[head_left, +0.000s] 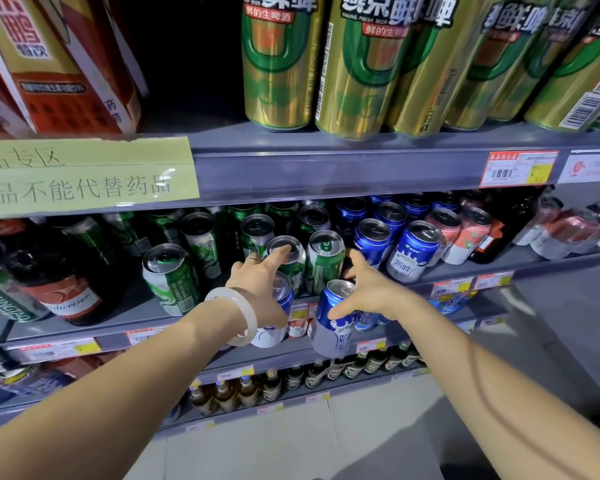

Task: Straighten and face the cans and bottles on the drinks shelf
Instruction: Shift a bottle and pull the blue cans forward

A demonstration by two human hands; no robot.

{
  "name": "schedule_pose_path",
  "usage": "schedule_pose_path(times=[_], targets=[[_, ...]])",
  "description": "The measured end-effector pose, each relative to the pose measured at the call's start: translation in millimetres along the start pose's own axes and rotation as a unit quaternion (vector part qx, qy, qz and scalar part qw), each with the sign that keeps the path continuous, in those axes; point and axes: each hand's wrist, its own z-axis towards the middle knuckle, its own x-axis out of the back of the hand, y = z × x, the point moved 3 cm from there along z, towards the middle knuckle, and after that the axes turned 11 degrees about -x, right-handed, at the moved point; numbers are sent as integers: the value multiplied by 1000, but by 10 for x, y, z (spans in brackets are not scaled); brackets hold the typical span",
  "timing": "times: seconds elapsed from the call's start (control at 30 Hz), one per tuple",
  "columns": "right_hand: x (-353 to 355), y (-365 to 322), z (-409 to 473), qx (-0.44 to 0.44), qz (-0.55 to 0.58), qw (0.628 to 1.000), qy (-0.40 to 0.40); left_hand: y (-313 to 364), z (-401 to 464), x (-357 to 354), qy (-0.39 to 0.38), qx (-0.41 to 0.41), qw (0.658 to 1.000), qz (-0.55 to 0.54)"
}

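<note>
While each hand grips a blue can (fingers curled), green cans point(291, 261) crowd behind.

Left hand point(260, 289); right hand point(371, 292).

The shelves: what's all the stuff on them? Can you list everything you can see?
tall beer cans: about six, gold and green, top shelf
carton: one, red, gold and white, top shelf left
paper sign: one, pale yellow, handwritten, taped to top shelf edge
green cans: many, middle shelf, left and centre
dark bottles: at least two, middle shelf far left
blue cans: several, blue and white, middle shelf right
pink cans: several, right of the blue cans
brown bottles: a row, lowest shelf
price tags: many, red and yellow, shelf edges
bangle: one, white, left wrist
left hand: holds one blue can, finger on a green can's top
right hand: holds another blue can
</note>
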Motion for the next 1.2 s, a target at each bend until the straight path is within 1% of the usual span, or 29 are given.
schedule_pose_path(times=[0.2, 0.5, 0.73, 0.97, 1.1, 1.2], targets=[[-68, -22, 17, -7, 4, 1000, -7, -23, 3, -6, 6, 5, 1000, -1], [-366, -293, 29, 29, -22, 999, -23, -287, -210, 139, 22, 30, 999, 17], [-578, -513, 5, 48, -29, 998, -28, -542, -358, 171, 49, 63, 997, 4], [-695, -637, -59, 69, -30, 996, -42, -540, -402, 155, 102, 98, 990, -12], [-597, -600, -174, 96, -36, 994, -31, -404, -458, 172, 144, 66, 987, -9], [-279, -567, -332, 131, -46, 990, 29, -247, -442, 183, 173, 27, 984, -28]])
